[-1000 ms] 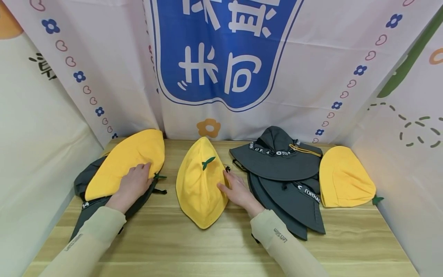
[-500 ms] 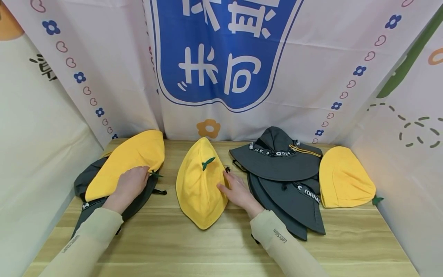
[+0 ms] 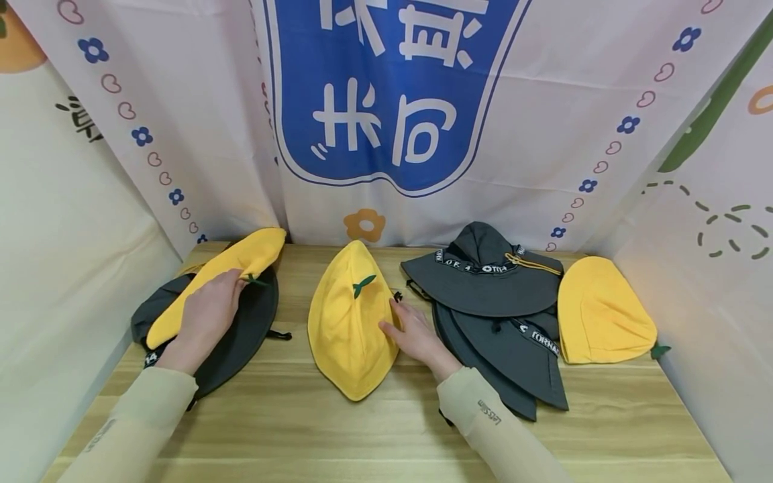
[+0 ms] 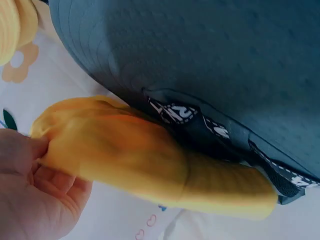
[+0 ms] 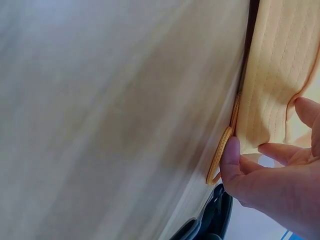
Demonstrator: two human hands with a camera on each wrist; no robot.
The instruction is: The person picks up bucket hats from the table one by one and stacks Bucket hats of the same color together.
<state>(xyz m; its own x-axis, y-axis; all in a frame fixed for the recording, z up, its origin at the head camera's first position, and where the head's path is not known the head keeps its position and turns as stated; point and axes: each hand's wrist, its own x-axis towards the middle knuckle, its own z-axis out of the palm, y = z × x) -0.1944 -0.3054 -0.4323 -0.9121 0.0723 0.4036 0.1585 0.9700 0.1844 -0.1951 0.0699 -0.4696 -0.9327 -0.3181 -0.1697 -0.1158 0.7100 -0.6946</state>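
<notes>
At the left of the head view, my left hand (image 3: pixel 208 308) grips a yellow hat (image 3: pixel 226 268) near its green leaf-shaped tip. That hat leans over a dark grey wide-brimmed hat (image 3: pixel 241 329); the left wrist view shows the thumb and fingers of the left hand (image 4: pixel 37 190) pinching the yellow cloth. In the middle of the table, a second yellow hat (image 3: pixel 350 329) with a green leaf on top lies folded. My right hand (image 3: pixel 419 335) rests at its right edge. Relaxed fingers of the right hand (image 5: pixel 280 175) touch the brim beside an orange cord (image 5: pixel 222 155).
Several dark grey hats (image 3: pixel 501 285) overlap in a pile to the right, with an orange cord on the top one. Beyond them, a third yellow hat (image 3: pixel 604 312) lies against the right side. A wooden table (image 3: pixel 338 443) carries everything, backed by a printed white cloth (image 3: pixel 519 134).
My left hand has moved its grip to the leaf end of the left yellow hat and lifted that side up and leftward, uncovering more grey brim. The right hand has stayed put.
</notes>
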